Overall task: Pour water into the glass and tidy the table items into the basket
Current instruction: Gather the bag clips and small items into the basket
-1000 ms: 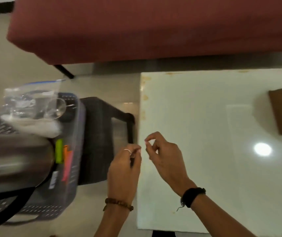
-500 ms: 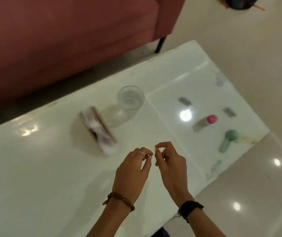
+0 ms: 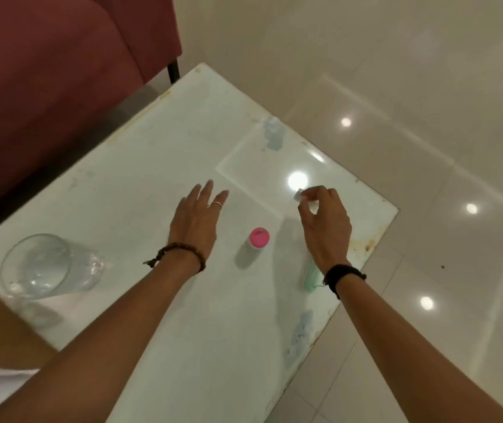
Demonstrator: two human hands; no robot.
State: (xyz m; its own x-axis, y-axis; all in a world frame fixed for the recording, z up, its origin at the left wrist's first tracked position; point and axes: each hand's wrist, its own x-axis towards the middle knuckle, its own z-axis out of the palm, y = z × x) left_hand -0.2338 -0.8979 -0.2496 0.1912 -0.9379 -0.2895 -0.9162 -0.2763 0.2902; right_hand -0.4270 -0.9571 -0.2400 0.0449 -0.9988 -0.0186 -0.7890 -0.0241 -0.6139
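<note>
The white table (image 3: 140, 190) stood beside a red sofa (image 3: 45, 87). At its left edge the clear glass (image 3: 42, 265) held water. A pink-capped bottle (image 3: 256, 244) stood between the hands. The left hand (image 3: 197, 218) hovered with fingers straight; the right hand (image 3: 325, 222) pinched a small white piece (image 3: 298, 195).

Living room: sofa (image 3: 61, 87), low table (image 3: 158, 154).
</note>
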